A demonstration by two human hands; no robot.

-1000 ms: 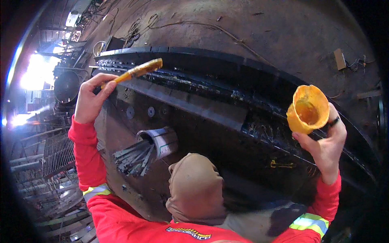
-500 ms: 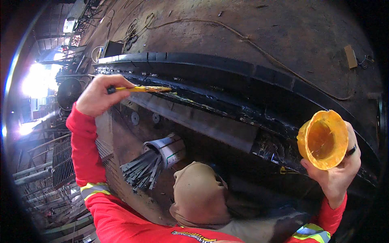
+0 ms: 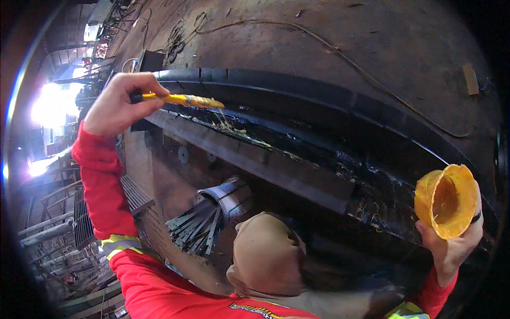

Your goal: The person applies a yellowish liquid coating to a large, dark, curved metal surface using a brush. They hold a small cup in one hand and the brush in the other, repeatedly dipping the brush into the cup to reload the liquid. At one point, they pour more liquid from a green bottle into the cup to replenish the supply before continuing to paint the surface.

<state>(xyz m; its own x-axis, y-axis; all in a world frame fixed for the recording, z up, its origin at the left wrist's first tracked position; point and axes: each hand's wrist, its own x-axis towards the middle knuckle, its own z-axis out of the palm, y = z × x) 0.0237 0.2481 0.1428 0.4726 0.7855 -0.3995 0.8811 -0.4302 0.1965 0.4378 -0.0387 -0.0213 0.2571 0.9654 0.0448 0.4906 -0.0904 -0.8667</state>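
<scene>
Unreadable emblem (image 3: 257, 310) on the red shirt (image 3: 175, 284).

Your one view, a head-worn fisheye, looks down from close above, framing your left grip (image 3: 125, 102) at ten o'clock and right grip (image 3: 455, 245) at four.
</scene>
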